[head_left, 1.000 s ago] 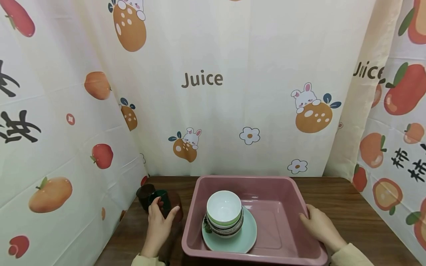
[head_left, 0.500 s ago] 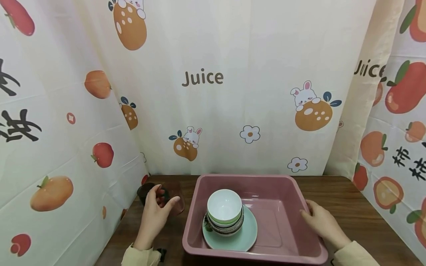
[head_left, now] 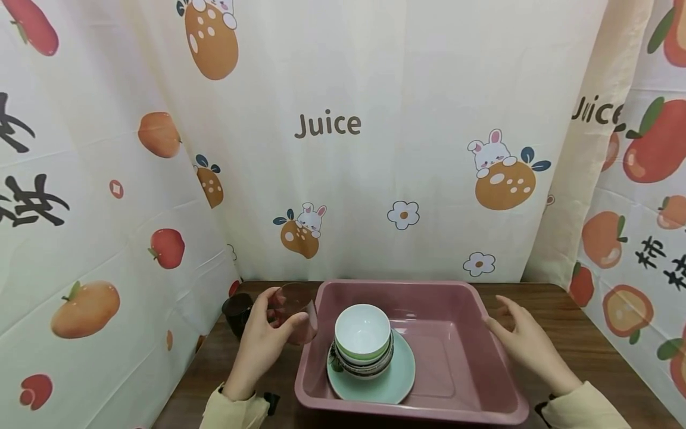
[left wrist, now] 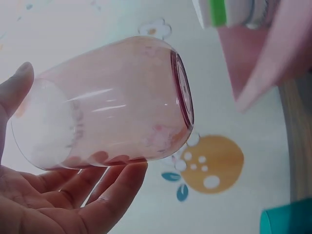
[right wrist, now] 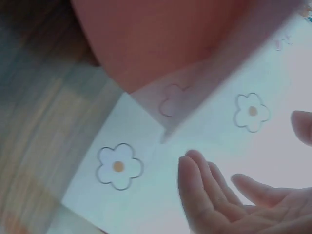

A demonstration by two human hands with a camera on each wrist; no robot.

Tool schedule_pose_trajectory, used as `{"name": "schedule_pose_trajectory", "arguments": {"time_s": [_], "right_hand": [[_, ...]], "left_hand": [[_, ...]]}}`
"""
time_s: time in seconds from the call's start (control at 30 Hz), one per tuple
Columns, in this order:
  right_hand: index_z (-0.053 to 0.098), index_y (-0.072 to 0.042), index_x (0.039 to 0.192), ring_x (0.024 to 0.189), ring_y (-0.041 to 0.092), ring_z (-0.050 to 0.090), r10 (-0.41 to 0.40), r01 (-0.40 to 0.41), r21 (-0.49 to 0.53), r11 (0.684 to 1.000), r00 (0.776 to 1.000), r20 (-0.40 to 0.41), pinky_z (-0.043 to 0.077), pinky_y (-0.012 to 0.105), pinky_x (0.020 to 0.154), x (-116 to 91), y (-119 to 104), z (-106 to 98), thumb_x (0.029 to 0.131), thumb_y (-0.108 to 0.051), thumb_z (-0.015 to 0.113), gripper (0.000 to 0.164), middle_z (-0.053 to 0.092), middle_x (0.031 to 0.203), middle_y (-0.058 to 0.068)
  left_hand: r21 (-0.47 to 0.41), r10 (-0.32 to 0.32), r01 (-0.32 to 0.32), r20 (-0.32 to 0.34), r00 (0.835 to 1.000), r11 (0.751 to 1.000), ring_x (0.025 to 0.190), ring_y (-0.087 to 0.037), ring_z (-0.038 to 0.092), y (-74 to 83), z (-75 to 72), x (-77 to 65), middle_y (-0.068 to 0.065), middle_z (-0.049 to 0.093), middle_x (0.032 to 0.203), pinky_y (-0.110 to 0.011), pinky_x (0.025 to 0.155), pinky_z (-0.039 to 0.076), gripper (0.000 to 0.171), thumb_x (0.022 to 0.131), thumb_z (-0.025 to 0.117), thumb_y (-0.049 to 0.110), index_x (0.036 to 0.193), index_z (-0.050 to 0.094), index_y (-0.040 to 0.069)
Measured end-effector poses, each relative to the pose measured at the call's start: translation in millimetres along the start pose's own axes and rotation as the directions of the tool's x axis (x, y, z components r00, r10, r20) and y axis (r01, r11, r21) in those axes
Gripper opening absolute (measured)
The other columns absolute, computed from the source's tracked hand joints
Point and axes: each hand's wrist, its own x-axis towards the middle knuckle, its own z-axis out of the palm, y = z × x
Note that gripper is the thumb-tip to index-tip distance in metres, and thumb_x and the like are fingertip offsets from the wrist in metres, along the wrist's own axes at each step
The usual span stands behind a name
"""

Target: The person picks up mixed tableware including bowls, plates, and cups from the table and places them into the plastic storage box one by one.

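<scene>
My left hand point(head_left: 262, 333) holds a clear pink glass point(head_left: 300, 313) beside the left wall of a pink plastic basin point(head_left: 439, 411). In the left wrist view, the thumb is on one side of the glass point(left wrist: 117, 102) and the fingers lie along the other. Inside the basin, a pale green plate point(head_left: 399, 381) bears a stack of bowls; a white bowl with a green band point(head_left: 362, 330) is on top. My right hand point(head_left: 527, 345) hovers by the basin's right rim, its fingers spread and holding nothing. The right wrist view shows it apart from the basin point(right wrist: 161, 39).
A dark cup point(head_left: 237, 313) stands on the wooden table point(head_left: 552, 316) behind my left hand. A teal cup point(left wrist: 287, 219) shows at the lower corner of the left wrist view. Fruit-printed curtains point(head_left: 429, 119) enclose the table at the back and sides.
My left hand has taken hold of the pink glass and moved it right, toward the basin. My right hand has let go of the basin's right rim and risen slightly.
</scene>
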Motion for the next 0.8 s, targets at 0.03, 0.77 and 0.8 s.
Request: {"name": "schedule_pose_trajectory", "arguments": {"time_s": [0.03, 0.77, 0.8], "right_hand": [[0.030, 0.008, 0.146, 0.108, 0.048, 0.058, -0.003, 0.003, 0.018, 1.000, 1.000, -0.007, 0.048, 0.057, 0.083, -0.1, -2.6, -0.6, 0.098, -0.038, 0.057, 0.072, 0.051, 0.125, 0.033], [0.021, -0.019, 0.155, 0.126, 0.038, 0.052, -0.193, 0.187, 0.252, 0.950, 0.981, -0.001, 0.051, 0.041, 0.093, -7.7, -80.3, 8.3, 0.089, -0.032, 0.072, 0.084, 0.047, 0.141, 0.012], [0.022, -0.019, 0.155, 0.125, 0.038, 0.053, -0.204, 0.196, 0.259, 0.946, 0.979, 0.003, 0.051, 0.040, 0.092, -8.0, -83.5, 10.8, 0.089, -0.032, 0.073, 0.085, 0.047, 0.140, 0.012]], "left_hand": [[-0.007, 0.005, -0.005, 0.008, 1.000, 1.000, 0.104, -0.023, 0.052, 2.1, 1.9, 0.1, -0.008, 0.050, 0.121, -0.037, 0.089, 0.049, 0.078, 0.080, 0.078, 0.044, 0.139, 0.040, 0.010], [-0.136, 0.067, -0.038, 0.214, 0.975, 0.990, 0.100, -0.022, 0.057, 37.6, 42.4, -1.0, -0.008, 0.054, 0.125, -0.033, 0.081, 0.056, 0.075, 0.078, 0.079, 0.046, 0.139, 0.043, 0.019], [-0.139, 0.073, -0.042, 0.227, 0.971, 0.989, 0.099, -0.022, 0.057, 38.8, 44.4, -1.6, -0.007, 0.054, 0.125, -0.032, 0.081, 0.056, 0.075, 0.079, 0.079, 0.045, 0.139, 0.043, 0.019]]}}
